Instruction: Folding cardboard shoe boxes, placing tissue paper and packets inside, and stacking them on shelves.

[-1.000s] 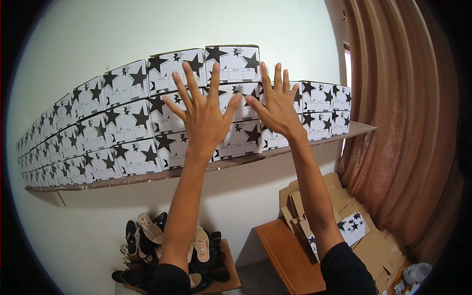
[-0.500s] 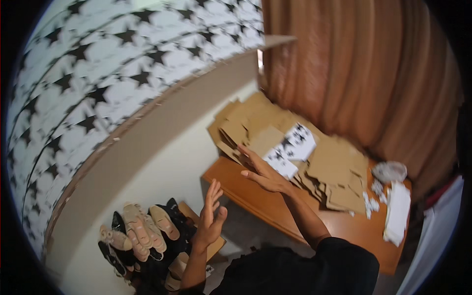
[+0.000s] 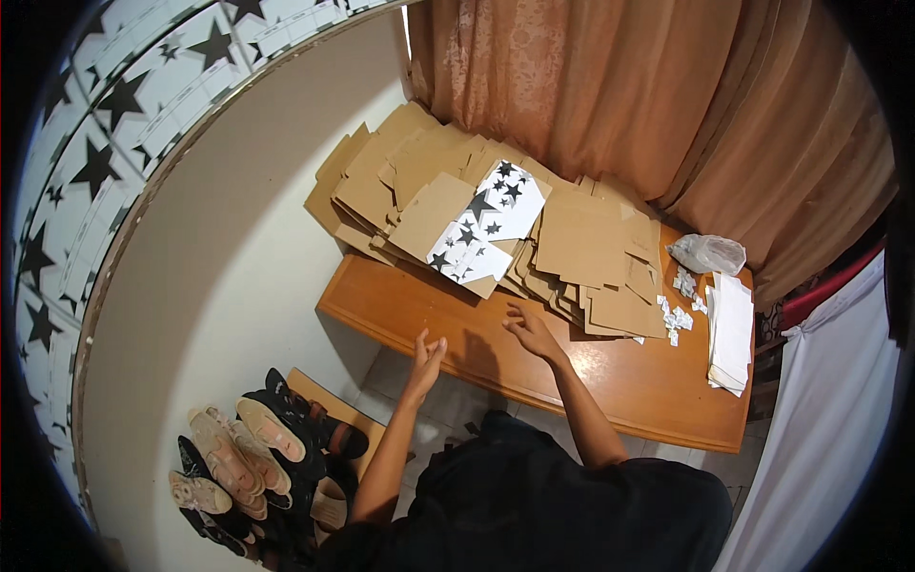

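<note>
A brown curtain is hanging in folds. Below its right part, a clear plastic bag is lying near it; farther below it, small white slips are lying scattered and white papers are resting stacked. Lower right of it, white cloth is draping. Well apart, to its lower left, black and beige shoes are sitting heaped.
</note>
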The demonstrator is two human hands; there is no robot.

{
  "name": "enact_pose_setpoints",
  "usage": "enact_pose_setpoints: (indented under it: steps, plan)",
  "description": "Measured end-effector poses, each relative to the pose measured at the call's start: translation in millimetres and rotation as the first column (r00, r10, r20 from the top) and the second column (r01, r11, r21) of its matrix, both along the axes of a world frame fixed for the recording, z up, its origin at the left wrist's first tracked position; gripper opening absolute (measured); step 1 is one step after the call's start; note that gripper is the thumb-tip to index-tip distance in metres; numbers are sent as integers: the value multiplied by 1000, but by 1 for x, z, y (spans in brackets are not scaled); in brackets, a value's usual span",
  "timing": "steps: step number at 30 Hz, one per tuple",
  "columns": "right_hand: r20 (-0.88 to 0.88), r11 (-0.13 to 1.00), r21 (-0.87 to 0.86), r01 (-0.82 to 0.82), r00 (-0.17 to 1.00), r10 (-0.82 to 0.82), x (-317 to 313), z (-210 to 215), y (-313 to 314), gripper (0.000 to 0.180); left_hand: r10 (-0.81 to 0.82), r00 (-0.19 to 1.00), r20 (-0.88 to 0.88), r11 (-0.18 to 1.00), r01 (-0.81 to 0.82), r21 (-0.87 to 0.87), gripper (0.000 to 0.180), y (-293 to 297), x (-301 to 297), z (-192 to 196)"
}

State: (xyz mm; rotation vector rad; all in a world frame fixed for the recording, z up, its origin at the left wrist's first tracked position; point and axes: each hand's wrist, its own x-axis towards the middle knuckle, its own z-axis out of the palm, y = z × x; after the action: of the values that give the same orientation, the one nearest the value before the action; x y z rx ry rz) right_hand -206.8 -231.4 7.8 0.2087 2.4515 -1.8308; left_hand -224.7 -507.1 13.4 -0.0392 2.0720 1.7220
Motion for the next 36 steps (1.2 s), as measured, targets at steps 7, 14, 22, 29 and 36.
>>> enact_pose_setpoints:
  steps: [7,14,22,29,36]
  plan:
    - [29,998,-18,59,998,-58,-84,-79,20,62,-111,969,220,993,117,-13,84,66,-98,-39]
    - [64,924,-311,223,975,-214,-123,-98,3,62,204,875,438,952,-282,120,85,109,-158,-87]
    - [-58,901,-382,205,968,-245,-134,-111,16,38,466,789,400,862,-507,-4,50,132,-180,-89]
    - [100,785,-470,403,908,-407,-124,-71,16,49,268,830,489,732,-506,456,47,119,-162,-62]
    - [402,662,-558,500,861,-312,-87,-24,35,56,104,917,386,793,-310,524,54,76,-113,-16]
